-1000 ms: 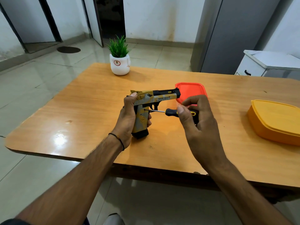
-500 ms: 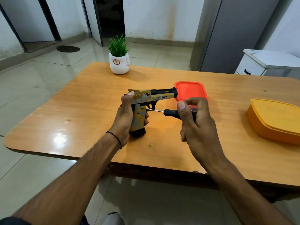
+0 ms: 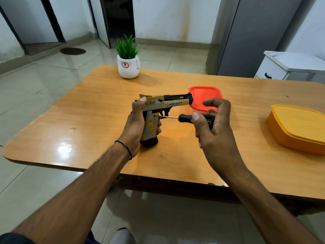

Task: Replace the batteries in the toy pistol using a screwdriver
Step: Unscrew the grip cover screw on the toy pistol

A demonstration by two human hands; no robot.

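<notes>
While clasping the toy pistol [image 3: 165, 104] round its handle with the left hand [image 3: 137, 127], holds it upright near the middle of the table [image 3: 98, 110], black butt down, barrel level and pointing right. Cannot tell whether the butt touches the wood or hangs just above it. Yellow and grey body, black upper barrel, lettering along the side. Left thumb laid up by the hammer end, fingers wrapped round the front of the handle.

Pinches the screwdriver [image 3: 186, 118] in the right hand [image 3: 216, 134], thumb on the black-and-yellow handle, forefinger lifted and crooked above it, other fingers curled behind. Thin metal shaft level, tip set against the side of the pistol's handle just below the trigger guard.

Just behind the muzzle and the right hand, on the table, a red-lidded container [image 3: 204, 95], partly hidden by the fingers. Well to the right, an orange-yellow lidded box [image 3: 299, 127] near the table's edge. At the far edge, a white pot [image 3: 128, 67] with a green grass-like plant. Thin dark cord [image 3: 127, 147] round the left wrist.

Beyond the table, pale glossy floor tiles [image 3: 44, 81], a grey cabinet [image 3: 255, 32], a white drawer unit [image 3: 288, 66] at the far right, dark doorways on the back wall.
</notes>
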